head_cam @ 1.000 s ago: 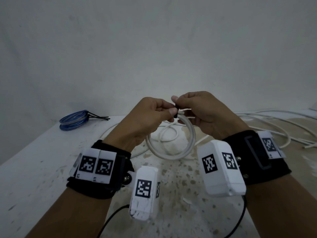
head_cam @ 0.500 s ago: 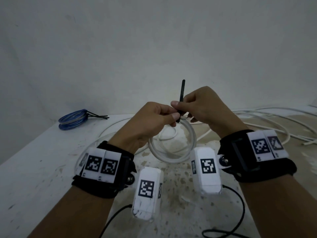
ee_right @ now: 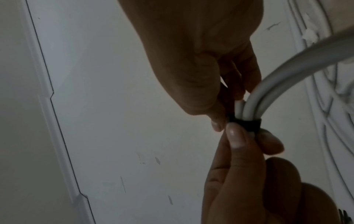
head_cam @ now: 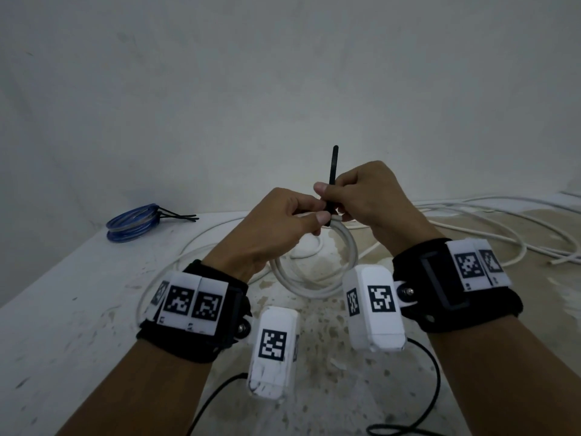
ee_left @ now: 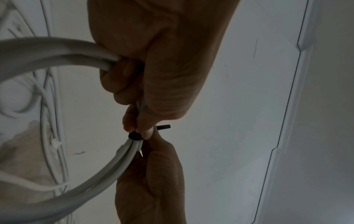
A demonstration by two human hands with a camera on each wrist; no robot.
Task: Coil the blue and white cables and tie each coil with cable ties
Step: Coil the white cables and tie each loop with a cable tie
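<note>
Stained table (head_cam: 63,309), L hand (head_cam: 270,228) grip pinching white coil (head_cam: 314,278), R hand (head_cam: 367,196) pinching black tie (head_cam: 332,171) above it

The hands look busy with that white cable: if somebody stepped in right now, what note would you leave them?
Left hand: grips the white coil at its top, held above the table.
Right hand: pinches the black cable tie, already looped around the coil, tail pointing up.
Done: blue coil lies tied at the table's far left.
Left: pull this tie snug. More loose white cable lies at the right, maybe still to coil.
</note>
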